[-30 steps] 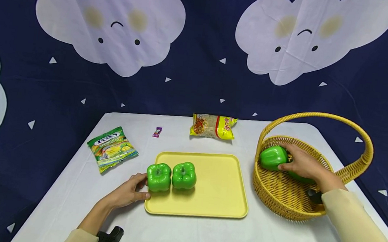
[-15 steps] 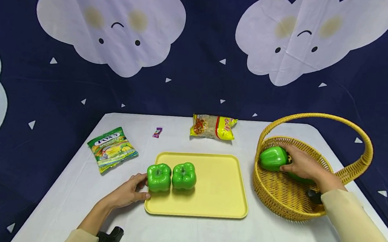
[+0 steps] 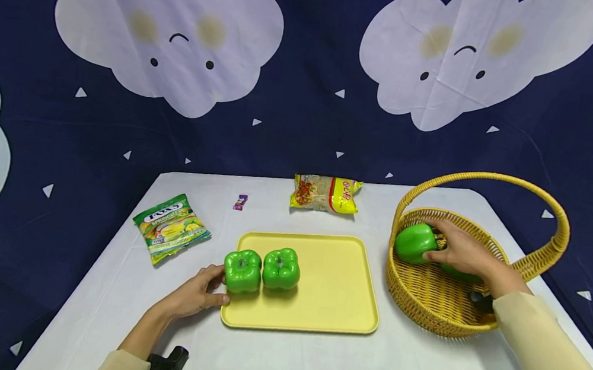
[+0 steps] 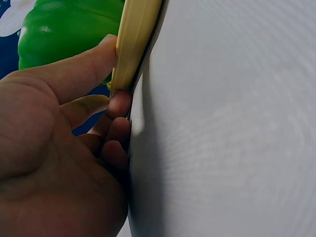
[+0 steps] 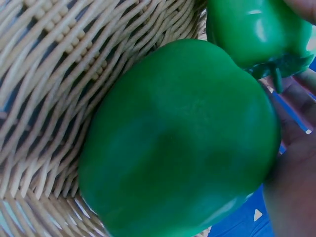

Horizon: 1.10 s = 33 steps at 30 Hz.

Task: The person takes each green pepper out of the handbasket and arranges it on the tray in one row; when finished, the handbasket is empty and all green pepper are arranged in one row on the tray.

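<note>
In the head view, two glossy green bell peppers [image 3: 242, 271] stand side by side at the left of a yellow tray [image 3: 340, 290]. My left hand [image 3: 195, 294] holds the tray's left edge; the left wrist view has the thumb [image 4: 94, 59] against the rim and the other fingers curled close by it. Inside a wicker basket [image 3: 424, 307] on the right, my right hand [image 3: 459, 246] grips another green bell pepper [image 3: 415, 243] by its stem end, thumb on the near side. One more bell pepper [image 5: 177, 143] lies beneath that hand, partly hidden from the head view.
A tall hoop handle [image 3: 490, 177] arches over the basket and the right forearm. A green Fox's candy bag [image 3: 171, 228] lies at the left. Farther back are a small purple wrapped candy [image 3: 240, 202] and a yellow-ended food packet [image 3: 326, 194]. A patterned cloth hangs behind the table.
The bell pepper in my right hand has shifted very slightly left within the basket. My left hand and the tray have stayed in place.
</note>
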### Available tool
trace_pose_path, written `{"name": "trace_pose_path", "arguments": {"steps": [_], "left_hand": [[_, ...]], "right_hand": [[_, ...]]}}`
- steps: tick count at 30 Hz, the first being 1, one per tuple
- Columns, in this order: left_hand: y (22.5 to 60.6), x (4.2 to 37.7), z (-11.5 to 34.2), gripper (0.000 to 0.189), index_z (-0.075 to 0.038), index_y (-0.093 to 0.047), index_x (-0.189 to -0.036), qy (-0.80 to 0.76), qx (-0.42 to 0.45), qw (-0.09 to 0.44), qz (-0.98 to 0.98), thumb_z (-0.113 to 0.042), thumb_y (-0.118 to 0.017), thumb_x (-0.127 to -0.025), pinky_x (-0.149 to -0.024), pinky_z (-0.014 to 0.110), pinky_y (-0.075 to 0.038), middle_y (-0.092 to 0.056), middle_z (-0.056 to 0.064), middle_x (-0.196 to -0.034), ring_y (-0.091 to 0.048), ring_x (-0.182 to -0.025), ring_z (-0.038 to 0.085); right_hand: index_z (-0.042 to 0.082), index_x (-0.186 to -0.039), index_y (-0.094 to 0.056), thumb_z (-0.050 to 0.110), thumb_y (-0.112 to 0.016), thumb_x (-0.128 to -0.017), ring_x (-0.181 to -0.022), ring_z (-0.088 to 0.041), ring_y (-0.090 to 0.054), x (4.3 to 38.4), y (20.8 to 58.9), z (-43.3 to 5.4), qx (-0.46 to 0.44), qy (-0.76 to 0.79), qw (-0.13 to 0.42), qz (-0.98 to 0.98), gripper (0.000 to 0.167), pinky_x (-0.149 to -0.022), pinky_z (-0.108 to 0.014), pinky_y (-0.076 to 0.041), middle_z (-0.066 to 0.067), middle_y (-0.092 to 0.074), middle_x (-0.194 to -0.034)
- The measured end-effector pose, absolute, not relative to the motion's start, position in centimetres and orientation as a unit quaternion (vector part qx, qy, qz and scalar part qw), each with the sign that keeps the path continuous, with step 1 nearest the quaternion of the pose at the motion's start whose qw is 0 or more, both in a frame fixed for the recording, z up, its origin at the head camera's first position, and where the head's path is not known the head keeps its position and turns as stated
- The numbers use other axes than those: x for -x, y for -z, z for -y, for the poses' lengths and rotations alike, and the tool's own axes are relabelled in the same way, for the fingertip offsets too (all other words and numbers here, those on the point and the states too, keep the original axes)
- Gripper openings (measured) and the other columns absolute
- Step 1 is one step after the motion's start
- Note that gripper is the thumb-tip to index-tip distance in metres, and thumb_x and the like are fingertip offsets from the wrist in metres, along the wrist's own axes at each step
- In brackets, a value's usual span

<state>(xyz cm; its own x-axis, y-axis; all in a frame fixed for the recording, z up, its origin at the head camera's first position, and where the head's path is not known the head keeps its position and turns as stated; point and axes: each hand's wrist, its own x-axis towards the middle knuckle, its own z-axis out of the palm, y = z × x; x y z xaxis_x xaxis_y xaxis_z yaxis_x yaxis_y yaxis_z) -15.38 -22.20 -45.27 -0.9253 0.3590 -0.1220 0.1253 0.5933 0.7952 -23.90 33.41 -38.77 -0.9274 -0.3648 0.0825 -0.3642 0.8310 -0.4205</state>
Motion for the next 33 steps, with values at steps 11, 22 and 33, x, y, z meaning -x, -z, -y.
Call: {"name": "trace_pose_path", "arguments": {"steps": [11, 22, 33], "left_hand": [[45.3, 15.4, 22.1, 0.063, -0.004, -0.047, -0.133, -0.422, -0.133, 0.134, -0.887, -0.023, -0.073, -0.079, -0.083, 0.029, -0.034, -0.048, 0.008, -0.104, -0.038, -0.097, 0.020], [45.3, 15.4, 22.1, 0.066, -0.004, -0.045, -0.135, -0.424, -0.125, 0.141, -0.886, -0.023, -0.073, -0.079, -0.086, 0.031, -0.035, -0.049, 0.008, -0.106, -0.038, -0.099, 0.021], [45.2, 15.3, 22.2, 0.064, -0.004, -0.047, -0.133, -0.428, -0.143, 0.133, -0.883, -0.023, -0.073, -0.079, -0.086, 0.033, -0.035, -0.050, 0.008, -0.106, -0.039, -0.099, 0.021]], "right_hand": [[0.006, -0.140, -0.040, 0.039, -0.075, -0.077, -0.112, -0.036, -0.051, 23.6, 38.5, -32.9, 0.199, 0.231, -0.001, -0.953, 0.079, -0.086, -0.048, -0.043, -0.017, -0.045, -0.123], [0.005, -0.137, -0.044, 0.038, -0.077, -0.075, -0.114, -0.035, -0.051, 23.3, 38.5, -32.2, 0.227, 0.228, -0.026, -0.947, 0.078, -0.090, -0.052, -0.041, -0.017, -0.048, -0.128], [0.005, -0.137, -0.044, 0.035, -0.078, -0.075, -0.115, -0.036, -0.050, 23.0, 38.6, -31.8, 0.239, 0.230, -0.030, -0.943, 0.076, -0.092, -0.054, -0.040, -0.019, -0.048, -0.131]]}}
